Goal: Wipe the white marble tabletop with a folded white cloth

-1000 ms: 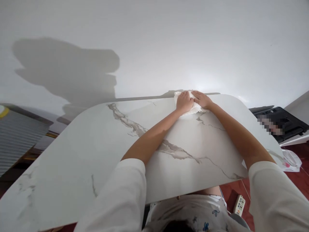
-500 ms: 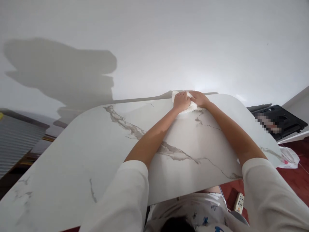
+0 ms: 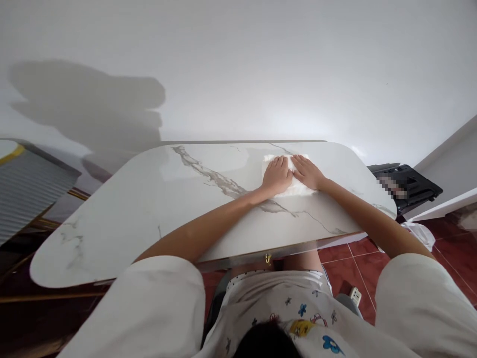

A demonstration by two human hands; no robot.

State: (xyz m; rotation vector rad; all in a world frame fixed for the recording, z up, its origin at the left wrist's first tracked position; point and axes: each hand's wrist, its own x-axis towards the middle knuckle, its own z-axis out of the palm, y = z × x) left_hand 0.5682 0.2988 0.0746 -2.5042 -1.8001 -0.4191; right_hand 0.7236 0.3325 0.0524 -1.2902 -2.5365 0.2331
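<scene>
A white cloth (image 3: 270, 160) lies flat on the white marble-look table (image 3: 149, 209), a little right of its middle. My left hand (image 3: 277, 176) rests flat on the cloth's left half, fingers stretched forward. Beside it, my right hand (image 3: 307, 172) presses flat on the right half, fingers pointing up and left. The two hands touch at the thumbs. Most of the cloth is hidden under my palms.
A white wall rises just behind the table's far edge. A black device (image 3: 404, 185) sits at the right, with a white ledge (image 3: 443, 206) below it. A grey ribbed panel (image 3: 26, 186) stands at the left. A white power strip (image 3: 354, 296) and a plastic bag (image 3: 421, 233) lie on the red tile floor.
Both hands have drawn the cloth back from the table's far edge toward me. The cloth now lies flatter, and my view has pulled back from the table.
</scene>
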